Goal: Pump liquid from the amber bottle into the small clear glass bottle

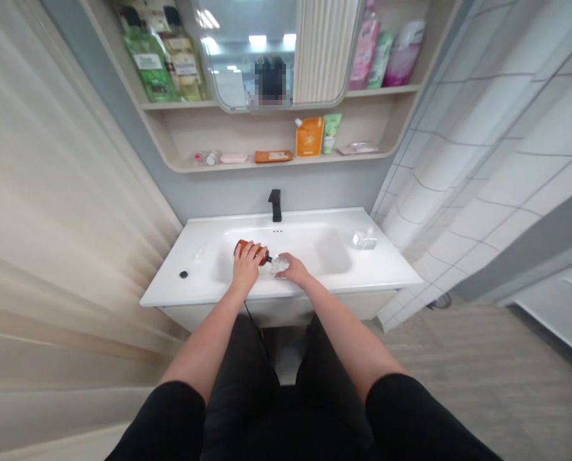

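Over sink [315, 221]: left hand [246, 264] grips amber bottle [247, 248].

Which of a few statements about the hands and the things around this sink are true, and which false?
1. The left hand grips an amber bottle lying tilted over the basin. True.
2. The right hand rests on the black faucet. False: it holds a small clear container at the bottle's nozzle.
3. A clear item sits on the counter right of the basin. True.
4. The orange pouch stands on the sink counter. False: it stands on the lower shelf.
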Tool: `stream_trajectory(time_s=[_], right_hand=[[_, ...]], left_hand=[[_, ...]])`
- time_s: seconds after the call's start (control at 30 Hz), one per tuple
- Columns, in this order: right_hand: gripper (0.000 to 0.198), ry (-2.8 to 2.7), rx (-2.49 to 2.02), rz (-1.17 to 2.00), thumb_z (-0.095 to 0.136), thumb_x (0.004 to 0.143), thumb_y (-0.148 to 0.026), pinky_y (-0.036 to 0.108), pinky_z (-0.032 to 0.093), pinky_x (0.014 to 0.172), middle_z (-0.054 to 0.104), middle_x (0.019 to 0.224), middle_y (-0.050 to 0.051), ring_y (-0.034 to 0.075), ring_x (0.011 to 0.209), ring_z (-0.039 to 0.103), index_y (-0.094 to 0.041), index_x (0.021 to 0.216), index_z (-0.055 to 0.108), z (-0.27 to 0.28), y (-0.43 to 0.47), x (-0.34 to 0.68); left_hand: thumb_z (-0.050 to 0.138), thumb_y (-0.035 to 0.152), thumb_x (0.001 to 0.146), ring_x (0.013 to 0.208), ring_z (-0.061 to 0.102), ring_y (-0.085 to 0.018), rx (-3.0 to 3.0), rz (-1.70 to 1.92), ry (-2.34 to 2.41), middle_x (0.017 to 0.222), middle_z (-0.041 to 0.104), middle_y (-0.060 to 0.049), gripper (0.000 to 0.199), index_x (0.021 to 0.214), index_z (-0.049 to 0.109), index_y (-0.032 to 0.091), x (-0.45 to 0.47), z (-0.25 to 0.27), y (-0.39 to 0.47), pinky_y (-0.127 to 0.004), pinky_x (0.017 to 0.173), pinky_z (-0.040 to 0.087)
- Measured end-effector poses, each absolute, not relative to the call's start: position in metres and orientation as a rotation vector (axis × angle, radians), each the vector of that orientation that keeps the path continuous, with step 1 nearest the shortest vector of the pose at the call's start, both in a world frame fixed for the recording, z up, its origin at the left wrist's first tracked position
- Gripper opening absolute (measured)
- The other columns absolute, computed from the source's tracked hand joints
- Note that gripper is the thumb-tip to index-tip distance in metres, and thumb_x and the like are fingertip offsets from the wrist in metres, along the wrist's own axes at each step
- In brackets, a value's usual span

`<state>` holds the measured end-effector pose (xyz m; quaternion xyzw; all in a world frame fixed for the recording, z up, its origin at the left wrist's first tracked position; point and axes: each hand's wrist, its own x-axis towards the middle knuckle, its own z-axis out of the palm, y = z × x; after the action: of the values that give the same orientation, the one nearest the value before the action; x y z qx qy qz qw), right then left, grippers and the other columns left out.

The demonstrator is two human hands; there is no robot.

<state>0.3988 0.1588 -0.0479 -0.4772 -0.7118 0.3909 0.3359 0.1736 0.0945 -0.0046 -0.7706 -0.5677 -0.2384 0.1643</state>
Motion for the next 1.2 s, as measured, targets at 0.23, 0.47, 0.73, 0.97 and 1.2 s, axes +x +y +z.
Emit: stream_trajectory(time_s=[0.23,0.47,0.73,0.97,1.2], right_hand=[[0.076,-1.846,-1.229,1.010,0.100,0.057,-0.023,0.045,0.054,0.109,0.079,0.123,0.003,0.030,0.115,0.073,-0.026,0.128,0.073,-0.0509,0.1607,0.3986],[0.076,-1.838,-1.235,1.003,0.101,0.054,-0.022,0.044,0.056,0.107,0.079,0.119,0.002,0.029,0.111,0.074,-0.027,0.125,0.073,-0.0504,0.1604,0.3981],[0.076,-1.851,-1.251,0.991,0.100,0.058,-0.024,0.044,0.056,0.106,0.079,0.120,0.003,0.028,0.109,0.074,-0.026,0.128,0.072,-0.0474,0.1568,0.3989],[0.074,-1.852,-1.232,0.984,0.100,0.059,-0.025,0.044,0.056,0.107,0.078,0.120,0.002,0.029,0.112,0.073,-0.027,0.128,0.073,-0.0449,0.1552,0.3996],[0.074,-1.845,-1.212,0.992,0.100,0.058,-0.025,0.044,0.056,0.107,0.079,0.121,0.003,0.028,0.111,0.073,-0.025,0.127,0.073,-0.0447,0.1542,0.3998]], left_hand=[[0.049,0.009,0.100,0.160,0.047,-0.035,-2.190,-0.681,-1.600,0.161,0.065,-0.012,0.063,0.159,0.062,0.028,0.1727,-0.0066,0.0959,-0.065,0.139,0.020],[0.050,0.008,0.098,0.160,0.048,-0.036,-2.179,-0.677,-1.566,0.160,0.066,-0.012,0.066,0.159,0.062,0.029,0.1714,-0.0097,0.0977,-0.067,0.139,0.019],[0.050,0.006,0.097,0.162,0.046,-0.035,-2.182,-0.695,-1.584,0.162,0.064,-0.012,0.068,0.160,0.062,0.029,0.1727,-0.0088,0.0975,-0.066,0.139,0.018],[0.049,0.007,0.098,0.161,0.046,-0.035,-2.178,-0.695,-1.584,0.161,0.065,-0.012,0.066,0.158,0.063,0.029,0.1725,-0.0074,0.0970,-0.066,0.139,0.017],[0.050,0.007,0.098,0.162,0.045,-0.035,-2.180,-0.689,-1.585,0.161,0.065,-0.013,0.067,0.159,0.062,0.029,0.1727,-0.0061,0.0964,-0.066,0.139,0.016]])
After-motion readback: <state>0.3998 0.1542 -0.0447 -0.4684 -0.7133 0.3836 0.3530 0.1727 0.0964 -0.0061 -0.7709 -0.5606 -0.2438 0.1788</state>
